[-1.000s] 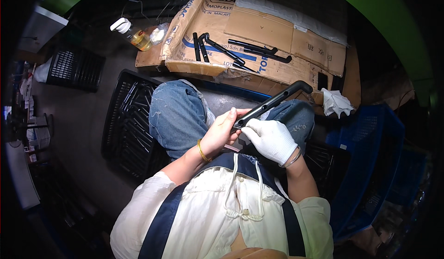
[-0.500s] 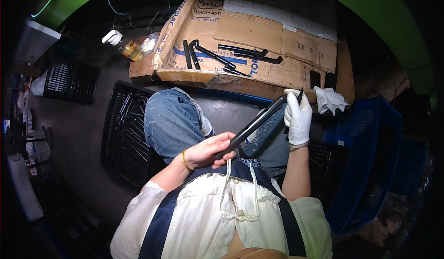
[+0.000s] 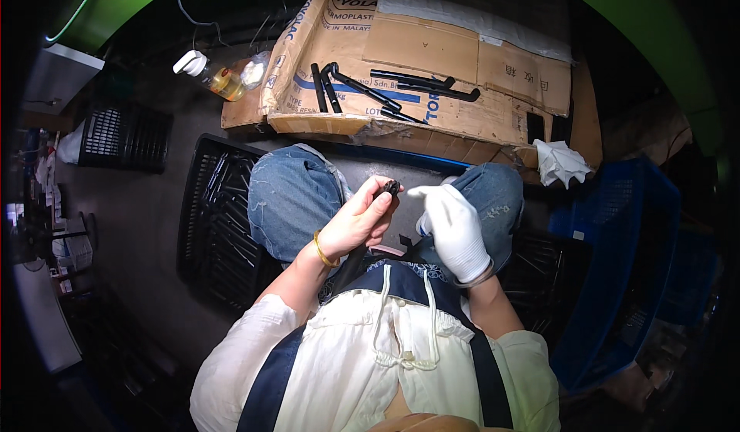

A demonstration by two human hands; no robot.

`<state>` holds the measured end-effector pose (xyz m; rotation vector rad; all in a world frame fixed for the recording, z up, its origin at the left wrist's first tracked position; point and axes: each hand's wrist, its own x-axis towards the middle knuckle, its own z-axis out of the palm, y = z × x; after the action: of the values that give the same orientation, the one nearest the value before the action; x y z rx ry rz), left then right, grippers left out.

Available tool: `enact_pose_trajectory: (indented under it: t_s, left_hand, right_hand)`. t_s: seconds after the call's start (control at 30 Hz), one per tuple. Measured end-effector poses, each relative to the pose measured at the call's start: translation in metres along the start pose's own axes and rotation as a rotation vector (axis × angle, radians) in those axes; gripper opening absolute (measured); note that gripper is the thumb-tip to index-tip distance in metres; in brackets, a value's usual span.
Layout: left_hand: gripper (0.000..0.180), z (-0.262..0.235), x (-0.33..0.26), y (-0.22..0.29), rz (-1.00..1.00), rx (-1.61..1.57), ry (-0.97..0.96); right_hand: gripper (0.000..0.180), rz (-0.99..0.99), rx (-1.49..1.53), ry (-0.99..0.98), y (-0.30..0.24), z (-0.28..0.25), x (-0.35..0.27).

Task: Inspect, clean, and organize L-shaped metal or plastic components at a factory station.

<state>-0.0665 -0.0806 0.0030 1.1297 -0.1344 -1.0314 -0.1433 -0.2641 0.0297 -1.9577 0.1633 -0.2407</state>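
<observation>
My left hand (image 3: pixel 361 218), bare and with a gold bangle at the wrist, is closed round a black tube (image 3: pixel 353 266). The tube's dark, uneven end (image 3: pixel 391 188) pokes out by the thumb and forefinger, and its other end runs down against my apron. Close to that end is my right hand (image 3: pixel 456 228), in a white knit glove, with its fingers bent and drawn together. What those fingers hold, if anything, is hidden. A small dark pointed piece (image 3: pixel 405 242) shows between the hands; I cannot tell what it belongs to.
Several black tubes with bent ends (image 3: pixel 362 89) lie on the flattened cardboard (image 3: pixel 493 116) ahead. A black crate (image 3: pixel 196 193) of similar parts stands left, blue crates (image 3: pixel 617 278) right. A bottle (image 3: pixel 220 81) and a crumpled white cloth (image 3: pixel 561 162) sit at the cardboard's sides.
The tube has swung from a slant across my lap to pointing its end up and away from me. My right hand has come off its far end, moved left and turned over.
</observation>
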Motion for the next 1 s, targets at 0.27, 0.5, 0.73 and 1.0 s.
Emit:
enact_pose_trajectory:
  t_s: [0.27,0.5,0.73,1.0]
  left_hand:
    - [0.029,0.004,-0.003,0.003,0.051,0.056,-0.037]
    - [0.027,0.003,-0.004,0.001,0.061,0.079,-0.058]
    - [0.022,-0.003,-0.003,0.007,-0.022,0.242,-0.051]
    - [0.022,-0.006,-0.006,0.022,0.123,0.327,0.014]
  right_hand:
    - [0.010,-0.060,-0.302,-0.044,-0.025,0.002,0.000]
    - [0.011,-0.045,-0.341,-0.094,-0.028,-0.003,0.001]
    - [0.011,-0.029,-0.420,-0.111,-0.018,-0.001,-0.001]
    - [0.014,0.006,-0.118,0.048,0.001,-0.011,0.014]
